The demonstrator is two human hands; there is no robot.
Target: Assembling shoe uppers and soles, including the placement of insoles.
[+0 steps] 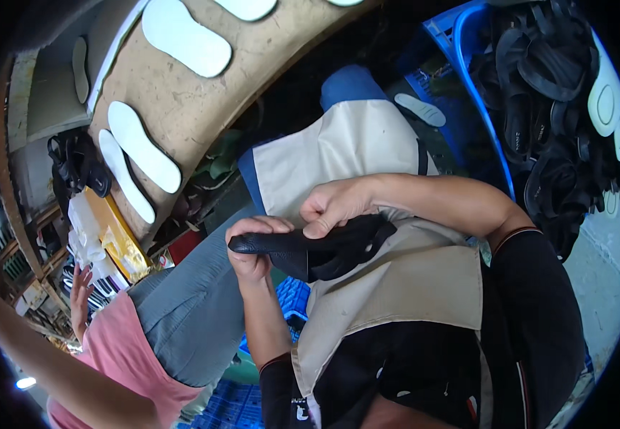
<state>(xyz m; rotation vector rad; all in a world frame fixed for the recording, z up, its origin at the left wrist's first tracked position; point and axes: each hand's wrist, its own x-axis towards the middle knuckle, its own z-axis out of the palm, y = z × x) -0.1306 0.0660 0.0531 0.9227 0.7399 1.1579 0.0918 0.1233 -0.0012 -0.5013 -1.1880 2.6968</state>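
A black sandal (288,247) is held sideways above my lap, one rounded end pointing left and its straps toward the right. My left hand (251,247) is wrapped round the rounded end, fingers over the top and thumb below. At the middle, my right hand (335,205) is closed, with thumb and curled fingers pressed at the sandal's upper edge. The straps' inner side is partly hidden. Beneath both hands lies a beige apron (324,157), spread over my lap and blue trousers.
Pale insoles (144,146) lie on a brown worktable (167,100) at far left. A blue crate (478,107) with several black sandals (546,71) stands at right. Left of me is a person in a pink top (113,336). A loose insole (420,109) lies beyond my knee.
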